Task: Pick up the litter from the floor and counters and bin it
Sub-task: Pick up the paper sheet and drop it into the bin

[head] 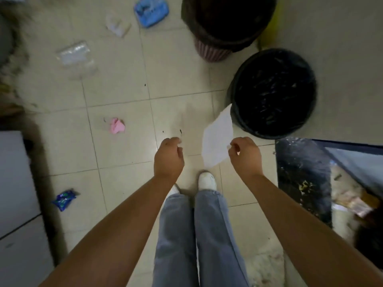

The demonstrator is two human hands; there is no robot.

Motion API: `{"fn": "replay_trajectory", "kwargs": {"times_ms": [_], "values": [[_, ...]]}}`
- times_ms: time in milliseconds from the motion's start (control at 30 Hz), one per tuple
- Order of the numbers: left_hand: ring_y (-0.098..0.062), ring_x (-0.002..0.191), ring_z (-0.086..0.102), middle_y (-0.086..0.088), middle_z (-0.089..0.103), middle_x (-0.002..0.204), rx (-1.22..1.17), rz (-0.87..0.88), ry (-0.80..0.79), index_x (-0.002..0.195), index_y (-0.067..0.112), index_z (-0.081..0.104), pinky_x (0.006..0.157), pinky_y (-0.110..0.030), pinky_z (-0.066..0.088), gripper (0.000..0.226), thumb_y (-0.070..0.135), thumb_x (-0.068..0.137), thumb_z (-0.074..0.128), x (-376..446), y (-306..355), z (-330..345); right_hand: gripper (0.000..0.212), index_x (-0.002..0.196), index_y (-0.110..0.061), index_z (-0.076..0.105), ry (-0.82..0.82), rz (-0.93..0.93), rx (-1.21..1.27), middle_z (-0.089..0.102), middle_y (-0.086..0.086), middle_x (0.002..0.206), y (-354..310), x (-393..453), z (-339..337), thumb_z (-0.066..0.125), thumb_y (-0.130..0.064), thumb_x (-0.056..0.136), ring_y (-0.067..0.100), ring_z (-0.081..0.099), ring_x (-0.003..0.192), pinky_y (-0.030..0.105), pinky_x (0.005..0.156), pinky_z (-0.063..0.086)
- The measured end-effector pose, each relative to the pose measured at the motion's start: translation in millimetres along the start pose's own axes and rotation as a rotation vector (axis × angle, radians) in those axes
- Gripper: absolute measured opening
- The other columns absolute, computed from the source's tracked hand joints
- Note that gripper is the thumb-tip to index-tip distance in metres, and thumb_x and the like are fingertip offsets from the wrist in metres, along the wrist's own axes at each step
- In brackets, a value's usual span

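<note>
My right hand (245, 156) pinches the edge of a white sheet of paper (217, 137), held in the air just left of a round bin lined with a black bag (273, 94). My left hand (169, 157) hangs beside it with curled fingers and holds nothing. Litter lies on the tiled floor: a pink crumpled scrap (117, 125), a blue wrapper (64, 199), a clear plastic pack (75, 55), a white scrap (118, 25) and a blue packet (151, 11).
A second, larger dark bin (226, 27) stands behind the first. A white cabinet (16, 204) is at the left. A dark speckled counter edge (302, 179) with clutter is at the right. My legs and white shoes (207, 180) are below.
</note>
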State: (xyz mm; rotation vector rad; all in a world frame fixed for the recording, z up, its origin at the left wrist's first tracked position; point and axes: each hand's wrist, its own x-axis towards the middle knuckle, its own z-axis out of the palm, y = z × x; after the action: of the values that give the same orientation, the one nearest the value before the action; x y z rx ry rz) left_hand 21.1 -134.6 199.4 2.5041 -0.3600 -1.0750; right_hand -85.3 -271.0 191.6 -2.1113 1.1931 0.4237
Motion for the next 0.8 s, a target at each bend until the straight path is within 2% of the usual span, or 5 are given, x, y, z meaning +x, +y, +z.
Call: {"fn": "replay_trajectory", "kwargs": {"times_ms": [167, 400, 500, 667, 800], "values": [[-0.019, 0.082, 0.049, -0.004, 0.054, 0.078, -0.186, 0.087, 0.041, 0.090, -0.002, 0.066, 0.058, -0.013, 0.034, 0.020, -0.008, 0.090, 0.047, -27, 103, -35, 0.024, 0.110, 0.005, 0.061, 0.188, 0.097, 0.108, 0.062, 0.023, 0.114, -3, -28, -120, 0.047, -0.006, 0.095, 0.033, 0.058, 0.098, 0.022, 0.075, 0.034], [-0.011, 0.070, 0.051, 0.003, 0.055, 0.069, -0.689, -0.051, -0.131, 0.068, 0.013, 0.054, 0.062, -0.005, 0.040, 0.031, -0.010, 0.089, 0.055, -10, 213, -7, 0.027, 0.115, 0.005, 0.059, 0.268, 0.196, 0.199, 0.061, 0.024, 0.118, 33, 11, -208, 0.045, -0.002, 0.093, 0.037, 0.056, 0.110, 0.020, 0.077, 0.033], [-0.010, 0.070, 0.052, 0.003, 0.054, 0.069, -0.858, -0.171, -0.208, 0.062, 0.019, 0.053, 0.073, -0.017, 0.045, 0.039, -0.011, 0.086, 0.061, 18, 238, 25, 0.028, 0.117, 0.005, 0.059, 0.222, 0.203, 0.162, 0.063, 0.024, 0.116, 52, 46, -212, 0.046, -0.004, 0.094, 0.037, 0.059, 0.106, 0.033, 0.087, 0.044], [-0.024, 0.095, 0.053, -0.005, 0.063, 0.086, -0.722, -0.271, -0.181, 0.091, 0.009, 0.061, 0.077, -0.013, 0.049, 0.014, -0.002, 0.093, 0.052, 65, 238, 83, 0.035, 0.128, 0.005, 0.052, -0.022, 0.163, 0.064, 0.059, 0.022, 0.129, 81, 101, -188, 0.047, -0.001, 0.094, 0.033, 0.055, 0.118, 0.025, 0.100, 0.038], [-0.034, 0.126, 0.051, -0.020, 0.053, 0.135, -0.357, -0.381, -0.230, 0.138, 0.001, 0.038, 0.106, -0.035, 0.042, 0.048, 0.010, 0.093, 0.054, 89, 221, 116, 0.043, 0.137, 0.000, 0.041, -0.377, 0.189, -0.129, 0.052, 0.020, 0.137, 105, 141, -159, 0.046, -0.005, 0.095, 0.035, 0.047, 0.125, 0.034, 0.104, 0.037]]}}
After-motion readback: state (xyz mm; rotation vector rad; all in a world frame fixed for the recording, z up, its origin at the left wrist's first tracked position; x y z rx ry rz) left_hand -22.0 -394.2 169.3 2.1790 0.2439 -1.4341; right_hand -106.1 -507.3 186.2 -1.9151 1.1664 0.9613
